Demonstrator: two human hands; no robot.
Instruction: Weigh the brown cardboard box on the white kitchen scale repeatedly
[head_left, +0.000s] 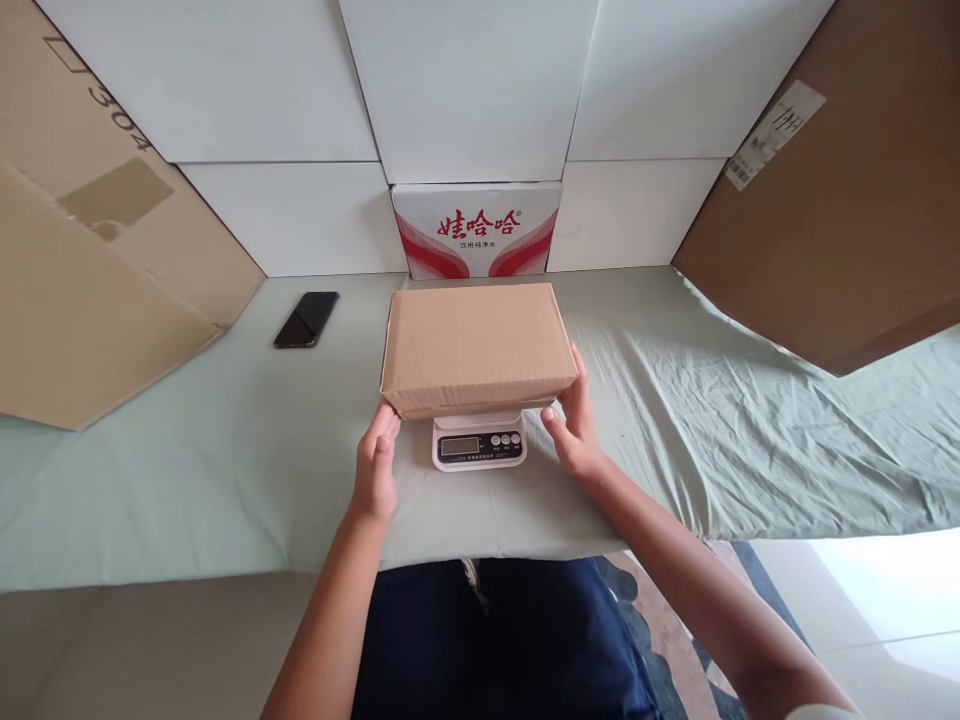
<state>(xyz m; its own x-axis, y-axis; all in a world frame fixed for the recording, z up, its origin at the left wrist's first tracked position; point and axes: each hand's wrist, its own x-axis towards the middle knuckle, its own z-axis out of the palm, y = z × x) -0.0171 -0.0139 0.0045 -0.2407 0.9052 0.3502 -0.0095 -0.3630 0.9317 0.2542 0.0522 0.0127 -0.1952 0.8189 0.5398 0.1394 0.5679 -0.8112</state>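
Two hands frame the cardboard box [477, 345], which sits on the small white scale [479, 446] on the green cloth [675, 420]. Left hand [375, 465] touches the near left bottom corner, fingers loosely open, not clamped. Right hand [574, 420] cups the right end, thumb under the edge, fingers open against the side, though how firmly it presses is hard to tell. Box looks stiff, taped shut, likely light; the short ends offer the best hold. It lies between both palms. Black phone [306, 319] rests well apart, left.

Box [478, 345] on scale [479, 446], phone [306, 319] left
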